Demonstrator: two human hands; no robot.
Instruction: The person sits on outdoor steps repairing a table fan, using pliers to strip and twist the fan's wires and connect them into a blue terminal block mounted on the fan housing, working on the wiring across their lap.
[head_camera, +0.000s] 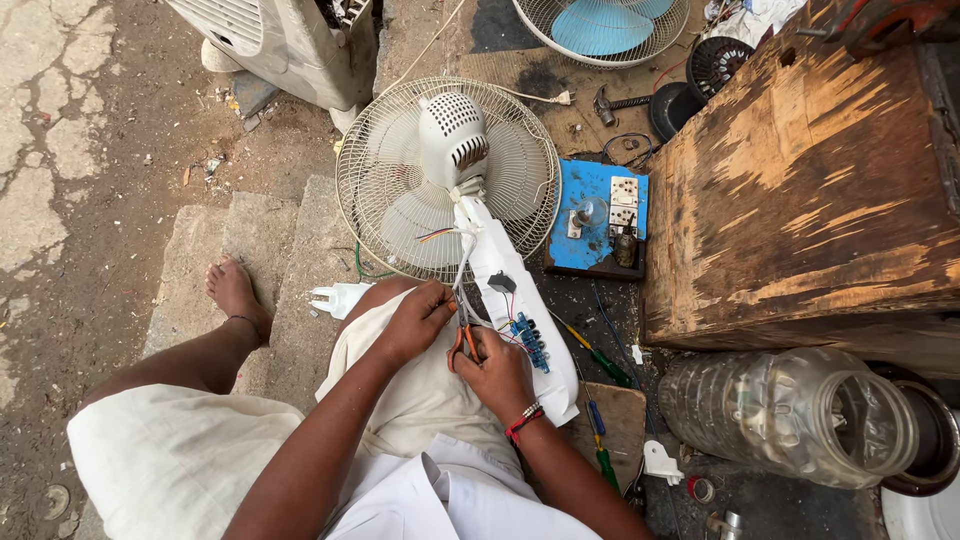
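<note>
The scene is lit by even, soft daylight — only faint shadows are cast. Everything is rendered sharply, though straight lines are bent outward near the edges — wide-lens distortion.

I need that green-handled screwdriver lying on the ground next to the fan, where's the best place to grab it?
Take the green-handled screwdriver by its thick green handle, coming from above with your right hand, which is nearest. It lies flat on the ground, thin shaft angled up towards the open fan stand, so the handle end, clear of the stand and its wires, probably gives the firmest grip.

White fan (447, 175) lies face-down, wires (462, 275) trailing from its opened stem.
</note>
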